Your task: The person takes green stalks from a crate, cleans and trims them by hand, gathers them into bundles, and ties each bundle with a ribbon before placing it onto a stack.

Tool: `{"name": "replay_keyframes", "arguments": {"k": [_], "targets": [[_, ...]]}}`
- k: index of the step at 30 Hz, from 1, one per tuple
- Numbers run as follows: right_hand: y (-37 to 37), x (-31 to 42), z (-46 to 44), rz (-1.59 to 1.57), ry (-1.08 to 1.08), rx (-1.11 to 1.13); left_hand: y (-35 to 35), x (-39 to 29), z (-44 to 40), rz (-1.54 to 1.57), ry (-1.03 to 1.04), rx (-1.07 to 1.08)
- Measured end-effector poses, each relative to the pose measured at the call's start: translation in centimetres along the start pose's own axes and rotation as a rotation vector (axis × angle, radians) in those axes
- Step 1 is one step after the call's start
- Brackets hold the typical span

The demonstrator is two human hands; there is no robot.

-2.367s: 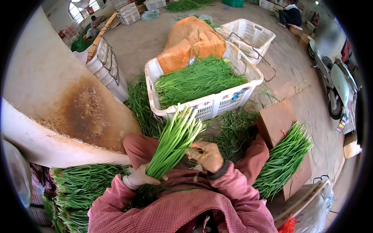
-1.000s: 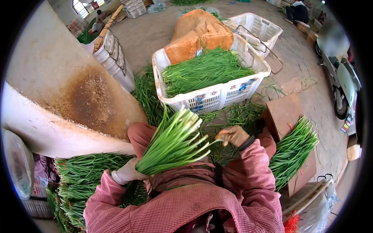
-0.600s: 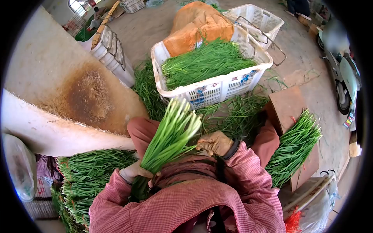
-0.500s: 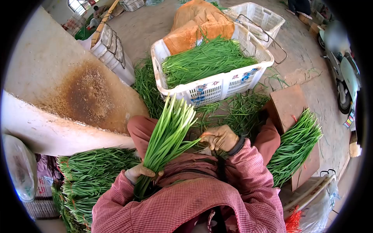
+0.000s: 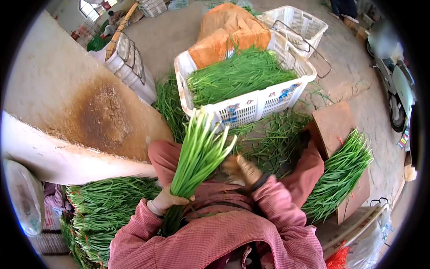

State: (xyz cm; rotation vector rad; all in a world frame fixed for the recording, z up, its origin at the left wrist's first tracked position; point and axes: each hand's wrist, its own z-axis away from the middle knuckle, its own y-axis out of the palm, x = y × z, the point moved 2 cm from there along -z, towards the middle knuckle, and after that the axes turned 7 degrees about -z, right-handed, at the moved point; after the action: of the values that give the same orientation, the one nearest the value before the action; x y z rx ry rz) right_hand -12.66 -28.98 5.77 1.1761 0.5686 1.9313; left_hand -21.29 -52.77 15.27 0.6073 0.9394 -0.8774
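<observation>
My left hand (image 5: pixel 169 200), in a pale glove, is wrapped round the lower part of a bunch of green stalks (image 5: pixel 197 157), whose whitish ends point up and away from me. Just right of the bunch is my right hand (image 5: pixel 241 170), in a stained glove; its fingers are smeared by motion, so what they hold, if anything, cannot be made out. Beyond the bunch, a white crate (image 5: pixel 253 107) holds a heap of green stalks (image 5: pixel 239 74) and an orange cloth (image 5: pixel 228 31).
Tied bundles (image 5: pixel 107 201) are piled at the left beside a curved wall (image 5: pixel 89 107). Another bundle (image 5: pixel 340 179) lies on a brown board (image 5: pixel 333 127) at the right. Loose stalks (image 5: pixel 277 139) litter the floor. A scooter (image 5: pixel 396 89) and a person (image 5: pixel 345 9) are farther off.
My right hand has moved slightly left and down, and its fingers have turned from the single stalk tips they were touching. The bunch stays in my left hand, shifted slightly right.
</observation>
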Motion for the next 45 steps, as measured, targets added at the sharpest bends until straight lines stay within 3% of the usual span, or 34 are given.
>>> {"name": "replay_keyframes", "arguments": {"k": [2, 4, 5, 6, 8, 9, 10, 13, 15, 16, 18, 19, 20, 22, 24, 26, 28, 30, 32, 33, 35, 37, 38, 39, 42, 45], "targets": [[1.5, -4.0, -2.8, -0.295, 0.142, 0.232, 0.6, -0.8, -0.2, -0.047, 0.009, -0.035], [3.8, -3.2, -4.3, -0.519, 0.094, 0.210, 1.5, -2.1, -0.4, -0.669, 0.227, -0.322], [3.6, -2.7, -6.1, -0.371, -0.124, 0.374, 2.3, -3.3, -0.2, -0.970, 0.175, -0.424], [4.4, -1.8, -6.5, -0.514, -0.119, 0.489, 2.6, -2.9, -0.4, -0.971, 0.177, -0.419], [5.5, -0.1, -6.9, -0.787, -0.049, 0.691, 3.3, -1.3, -0.2, -1.641, -0.053, -0.398], [5.3, -0.1, -6.9, -0.788, -0.016, 0.773, 4.0, -0.9, 0.2, -1.775, 0.124, -0.386], [4.9, 0.1, -6.8, -0.785, 0.017, 0.854, 3.7, -0.7, 0.2, -1.771, 0.131, -0.375], [4.4, -0.2, -6.6, -0.784, 0.114, 0.930, 0.9, -3.0, 1.2, -1.398, 0.287, 0.027], [4.8, 0.0, -6.7, -0.771, 0.179, 0.980, -1.2, -5.7, -0.2, -1.221, 0.378, -0.010], [5.4, 0.7, -5.5, -0.640, 0.157, 0.849, -1.4, -7.0, -1.4, -1.098, 0.411, -0.054], [6.8, 1.0, -5.7, -0.683, 0.200, 0.982, -1.2, -4.7, -6.7, -0.778, 0.186, 0.331], [7.1, 0.6, -6.4, -0.694, 0.169, 1.109, -2.2, 0.7, -8.9, -0.795, 0.064, 0.501], [7.2, 1.3, -5.7, -0.615, 0.163, 1.032, -2.5, 5.4, -10.2, -0.809, -0.057, 0.675], [6.2, 2.8, -4.4, -0.440, 0.110, 0.801, 1.7, 3.9, -8.8, -0.122, -0.136, 0.727], [4.0, 5.2, -1.9, -0.297, 0.063, 0.454, 2.5, 3.0, -8.0, -0.033, -0.039, 0.636], [-0.8, 6.4, -0.6, -0.274, 0.108, 0.289, 2.2, 2.9, -6.8, 0.148, -0.193, 0.461], [-5.5, 7.0, 1.8, -0.166, 0.131, 0.359, 2.5, 3.0, -5.8, 0.220, -0.200, 0.363], [-5.0, 7.3, 5.0, 0.088, 0.208, 0.448, 2.6, 3.2, -5.2, 0.226, -0.129, 0.177], [-3.7, 7.2, 6.6, 0.480, 0.454, 0.519, 2.7, 3.6, -5.2, 0.149, -0.088, 0.158], [-3.5, 6.9, 7.2, 0.518, 0.486, 0.238, 3.0, 3.5, -5.1, 0.122, -0.073, 0.110], [-9.6, 8.2, 5.3, 0.316, 0.035, 0.140, 3.3, 3.1, -4.8, 0.092, -0.060, 0.061], [-9.3, 11.3, 7.4, 0.384, -0.541, -0.211, 3.5, 2.7, -4.7, -0.090, -0.031, -0.030], [-6.7, 12.7, 9.0, 0.217, -0.517, -0.429, 3.9, 2.5, -4.8, -0.090, -0.026, -0.036], [-6.8, 11.5, 8.2, 0.178, -0.403, -0.091, 4.3, 2.3, -4.8, -0.156, 0.028, -0.124], [2.9, 6.8, 8.0, 0.776, -0.035, -0.204, 4.8, 2.4, -4.4, -0.229, 0.081, -0.219], [-0.2, 4.5, 5.9, 0.528, -0.040, -0.034, 4.4, 3.3, -4.6, -0.114, 0.074, -0.209]]}}
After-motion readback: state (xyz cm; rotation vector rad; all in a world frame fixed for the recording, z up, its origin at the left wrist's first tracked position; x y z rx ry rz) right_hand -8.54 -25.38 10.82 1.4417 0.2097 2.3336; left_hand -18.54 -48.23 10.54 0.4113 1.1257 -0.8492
